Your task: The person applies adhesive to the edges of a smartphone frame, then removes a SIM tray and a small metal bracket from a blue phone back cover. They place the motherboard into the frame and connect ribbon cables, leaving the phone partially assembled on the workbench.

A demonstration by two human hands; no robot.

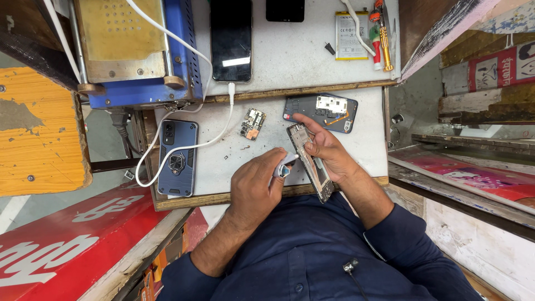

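Note:
My right hand (pixel 329 151) grips an opened phone frame (pixel 320 178) on edge, tilted over the front of the white worktop (pixel 362 145). My left hand (pixel 257 181) is closed on a small white cloth or wipe (pixel 284 166) pressed against the frame's side. Just behind my right hand lies a dark blue phone back cover (pixel 312 107) with an orange flex strip. A small circuit board (pixel 253 124) rests on the worktop to the left of it.
A blue phone in a rugged case (pixel 177 157) lies front left, with a white cable (pixel 223 131) looping beside it. At the back are a black phone (pixel 230 39), a white battery (pixel 346 37), a screwdriver (pixel 383 39) and a blue heating machine (pixel 134 50).

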